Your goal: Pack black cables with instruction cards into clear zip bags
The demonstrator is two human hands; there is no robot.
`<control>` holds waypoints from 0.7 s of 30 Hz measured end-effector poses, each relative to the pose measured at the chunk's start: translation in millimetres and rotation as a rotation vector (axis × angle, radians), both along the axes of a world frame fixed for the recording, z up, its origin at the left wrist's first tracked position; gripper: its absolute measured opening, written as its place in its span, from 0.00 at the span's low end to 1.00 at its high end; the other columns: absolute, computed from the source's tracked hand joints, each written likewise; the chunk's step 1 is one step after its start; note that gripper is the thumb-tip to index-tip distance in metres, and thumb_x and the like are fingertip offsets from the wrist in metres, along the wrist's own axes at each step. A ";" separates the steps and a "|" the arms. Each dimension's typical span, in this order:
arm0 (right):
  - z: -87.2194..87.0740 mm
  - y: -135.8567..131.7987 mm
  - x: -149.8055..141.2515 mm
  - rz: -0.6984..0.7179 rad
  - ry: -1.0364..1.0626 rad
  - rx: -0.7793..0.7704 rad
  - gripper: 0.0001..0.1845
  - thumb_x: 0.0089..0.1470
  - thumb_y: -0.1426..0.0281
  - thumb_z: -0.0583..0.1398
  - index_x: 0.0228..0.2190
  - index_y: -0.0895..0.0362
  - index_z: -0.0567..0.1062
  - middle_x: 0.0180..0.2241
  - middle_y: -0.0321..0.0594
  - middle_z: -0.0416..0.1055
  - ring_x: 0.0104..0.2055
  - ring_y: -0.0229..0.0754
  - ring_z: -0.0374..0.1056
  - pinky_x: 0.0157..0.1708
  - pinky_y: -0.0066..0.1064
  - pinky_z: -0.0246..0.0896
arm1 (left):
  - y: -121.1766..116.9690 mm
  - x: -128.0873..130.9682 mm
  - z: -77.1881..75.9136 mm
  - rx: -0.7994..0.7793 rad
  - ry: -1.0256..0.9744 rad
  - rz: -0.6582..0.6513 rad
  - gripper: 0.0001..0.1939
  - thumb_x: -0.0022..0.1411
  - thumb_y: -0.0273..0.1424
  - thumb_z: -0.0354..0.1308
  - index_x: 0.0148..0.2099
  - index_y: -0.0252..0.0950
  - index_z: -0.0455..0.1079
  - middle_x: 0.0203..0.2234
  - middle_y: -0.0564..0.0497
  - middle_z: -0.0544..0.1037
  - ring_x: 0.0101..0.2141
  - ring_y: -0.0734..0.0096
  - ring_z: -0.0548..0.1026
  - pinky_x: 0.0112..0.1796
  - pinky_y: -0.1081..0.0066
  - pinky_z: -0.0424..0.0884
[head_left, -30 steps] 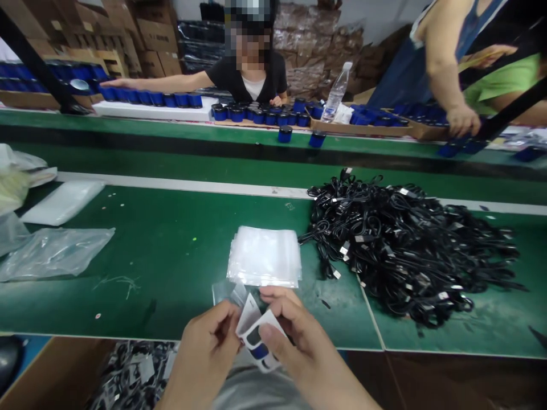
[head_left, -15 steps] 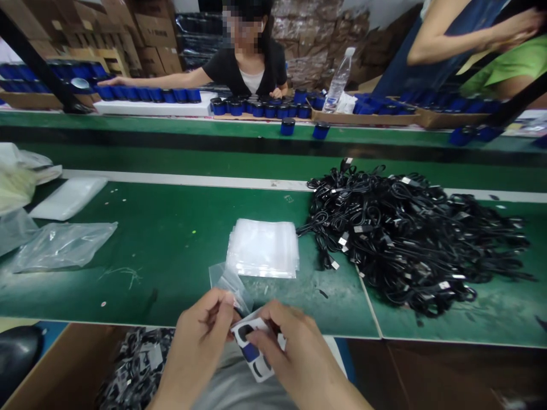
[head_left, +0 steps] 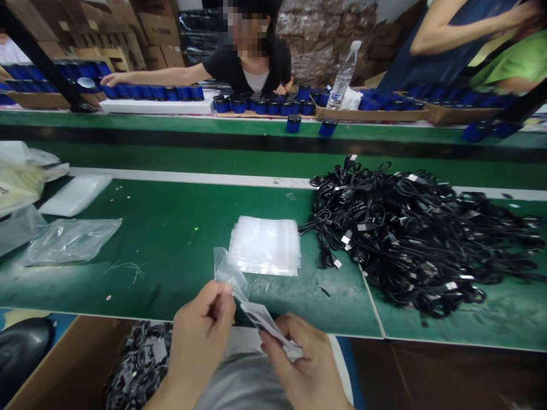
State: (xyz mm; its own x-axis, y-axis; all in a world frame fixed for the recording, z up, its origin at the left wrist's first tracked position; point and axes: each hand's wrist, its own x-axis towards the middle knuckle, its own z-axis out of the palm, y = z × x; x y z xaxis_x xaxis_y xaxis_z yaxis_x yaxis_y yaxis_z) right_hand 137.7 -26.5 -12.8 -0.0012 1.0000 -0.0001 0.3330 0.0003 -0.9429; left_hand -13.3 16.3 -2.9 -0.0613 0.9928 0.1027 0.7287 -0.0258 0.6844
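Between its thumb and fingers my left hand (head_left: 208, 319) pinches a small clear plastic bag (head_left: 229, 272), whose free end sticks up toward the bag stack. My right hand (head_left: 301, 350) grips a folded white paper leaflet (head_left: 267, 320), turned nearly edge-on, with its tip close to the bag. A stack of clear plastic bags (head_left: 265, 246) lies on the green table (head_left: 171, 245) just beyond both hands. Right of the stack spreads a large heap of black USB cables (head_left: 397, 228).
Loose plastic bags (head_left: 70, 239) lie at the left. Below the table edge, a cardboard box (head_left: 72, 356) holds packed cables (head_left: 139, 364). Across the bench, a co-worker (head_left: 250, 68) reaches along rows of blue jars (head_left: 154, 93); a plastic bottle (head_left: 344, 77) stands there.
My right hand has turned the leaflet from face-up to nearly edge-on and moved slightly right. My left hand keeps its pinch on the bag, now held more apart from the leaflet.
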 end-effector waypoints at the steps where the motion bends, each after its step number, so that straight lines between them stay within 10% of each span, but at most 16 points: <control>1: 2.0 2.5 3.4 0.013 -0.052 0.126 0.10 0.54 0.73 0.56 0.22 0.56 0.69 0.21 0.38 0.68 0.24 0.39 0.66 0.25 0.28 0.58 | -1.1 -0.4 0.7 0.016 0.037 -0.025 0.15 0.63 0.35 0.48 0.25 0.38 0.63 0.12 0.61 0.61 0.16 0.78 0.61 0.20 0.79 0.58; 7: -0.3 5.8 7.0 0.078 -0.281 0.446 0.10 0.54 0.78 0.52 0.27 0.59 0.72 0.20 0.38 0.69 0.19 0.38 0.65 0.20 0.26 0.55 | -8.0 5.3 4.2 0.199 0.149 -0.206 0.12 0.63 0.28 0.48 0.26 0.38 0.63 0.13 0.62 0.63 0.14 0.80 0.62 0.19 0.81 0.59; 14: 7.2 4.2 15.4 0.152 -0.463 0.125 0.09 0.52 0.76 0.52 0.23 0.56 0.67 0.19 0.37 0.71 0.19 0.39 0.68 0.19 0.27 0.47 | -19.8 14.0 -5.2 0.349 0.282 -0.529 0.12 0.63 0.25 0.46 0.29 0.37 0.65 0.18 0.56 0.70 0.19 0.73 0.71 0.21 0.75 0.63; 18: 22.6 11.5 28.6 0.332 -0.197 0.044 0.11 0.56 0.75 0.50 0.27 0.56 0.70 0.23 0.36 0.71 0.24 0.37 0.68 0.22 0.23 0.54 | -21.8 10.7 -4.7 0.310 0.291 -0.501 0.09 0.60 0.25 0.48 0.29 0.37 0.67 0.28 0.50 0.68 0.26 0.71 0.71 0.25 0.75 0.67; 21: 16.9 15.4 25.5 0.203 -0.247 0.141 0.12 0.56 0.74 0.53 0.23 0.56 0.70 0.21 0.34 0.68 0.22 0.36 0.66 0.22 0.24 0.52 | -24.9 10.2 -3.4 0.300 0.161 -0.459 0.08 0.58 0.24 0.49 0.30 0.37 0.67 0.36 0.48 0.64 0.33 0.69 0.71 0.32 0.73 0.70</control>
